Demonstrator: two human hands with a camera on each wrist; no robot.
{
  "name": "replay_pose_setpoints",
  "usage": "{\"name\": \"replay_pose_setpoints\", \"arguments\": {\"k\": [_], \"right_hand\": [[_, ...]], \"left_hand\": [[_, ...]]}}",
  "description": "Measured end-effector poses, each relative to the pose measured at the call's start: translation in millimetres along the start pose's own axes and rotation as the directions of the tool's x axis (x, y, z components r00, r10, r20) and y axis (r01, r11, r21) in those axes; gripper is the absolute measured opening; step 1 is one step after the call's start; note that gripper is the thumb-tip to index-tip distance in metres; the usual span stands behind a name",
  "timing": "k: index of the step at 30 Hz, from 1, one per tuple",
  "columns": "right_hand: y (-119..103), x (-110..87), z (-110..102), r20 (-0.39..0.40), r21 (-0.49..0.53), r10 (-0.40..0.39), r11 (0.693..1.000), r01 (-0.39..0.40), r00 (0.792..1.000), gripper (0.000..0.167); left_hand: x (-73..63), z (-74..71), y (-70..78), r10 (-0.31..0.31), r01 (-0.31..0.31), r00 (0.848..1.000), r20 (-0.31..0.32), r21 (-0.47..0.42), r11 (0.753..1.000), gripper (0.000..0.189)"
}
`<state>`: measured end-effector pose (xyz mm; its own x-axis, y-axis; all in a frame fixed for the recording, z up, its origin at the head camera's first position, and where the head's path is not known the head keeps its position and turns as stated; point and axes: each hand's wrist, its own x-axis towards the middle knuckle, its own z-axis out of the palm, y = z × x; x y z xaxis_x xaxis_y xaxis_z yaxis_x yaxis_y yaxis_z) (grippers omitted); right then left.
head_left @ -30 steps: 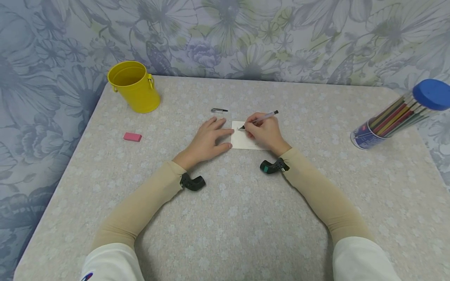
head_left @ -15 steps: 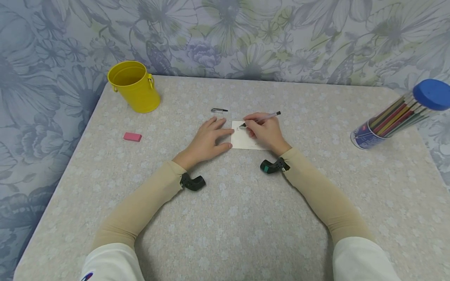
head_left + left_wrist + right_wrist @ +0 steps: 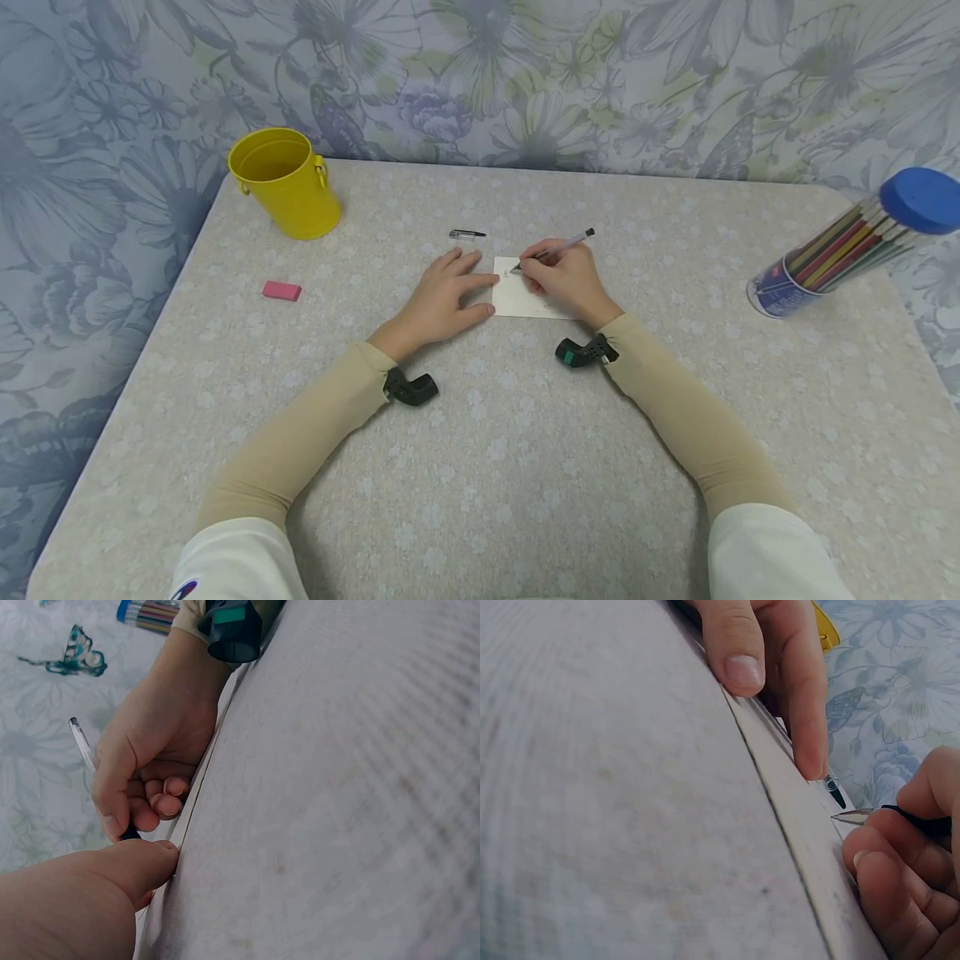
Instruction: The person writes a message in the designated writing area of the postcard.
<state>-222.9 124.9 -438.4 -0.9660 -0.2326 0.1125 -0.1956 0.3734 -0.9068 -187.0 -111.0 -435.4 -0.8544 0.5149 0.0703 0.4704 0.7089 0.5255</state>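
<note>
My right hand (image 3: 567, 279) pinches a clear-barrelled pen (image 3: 570, 242) with a black grip, its tip down at the upper left of a small cream sheet of paper (image 3: 517, 298). Tiny marks show on the paper near the tip. My left hand (image 3: 442, 298) lies with fingers spread, its index fingertip and thumb at the paper's left edge. In the right wrist view the pen's metal tip (image 3: 847, 817) is right at the paper, beside the left index finger (image 3: 810, 727). Beyond the left hand lies a clear and black pen cap (image 3: 468, 235).
A yellow bucket (image 3: 288, 187) stands at the back left, with a pink eraser (image 3: 282, 291) in front of it. At the right is a blue-lidded container of coloured pencils (image 3: 832, 250). Floral wallpaper (image 3: 480, 83) rises behind the table (image 3: 480, 483).
The pen tip has shifted slightly right on the paper, and the pen's rear end has tilted up and back a little. A small mark has been added. The left hand stays in place.
</note>
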Motion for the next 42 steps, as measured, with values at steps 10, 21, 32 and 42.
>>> {"name": "replay_pose_setpoints", "arguments": {"k": [10,21,32,42], "right_hand": [[1.7,0.4,0.7,0.001,-0.011,-0.011,1.0,0.011,1.0,0.016],[1.6,-1.0,1.3,-0.008,0.011,-0.025,1.0,0.026,1.0,0.016],[0.5,-0.7,1.4,-0.003,0.0,-0.052,0.999,0.052,0.999,0.015],[0.1,-0.4,1.7,-0.012,-0.033,-0.047,0.998,0.046,0.999,0.015]], "left_hand": [[0.5,0.2,0.3,-0.003,0.003,1.0,0.002,-0.001,1.0,0.049],[0.4,0.5,0.3,-0.003,0.003,1.0,0.003,-0.002,1.0,0.049],[0.1,-0.5,1.5,0.003,-0.003,1.0,-0.007,0.007,1.0,0.049],[0.9,-0.1,0.5,0.007,-0.007,1.0,-0.008,0.008,1.0,0.049]]}}
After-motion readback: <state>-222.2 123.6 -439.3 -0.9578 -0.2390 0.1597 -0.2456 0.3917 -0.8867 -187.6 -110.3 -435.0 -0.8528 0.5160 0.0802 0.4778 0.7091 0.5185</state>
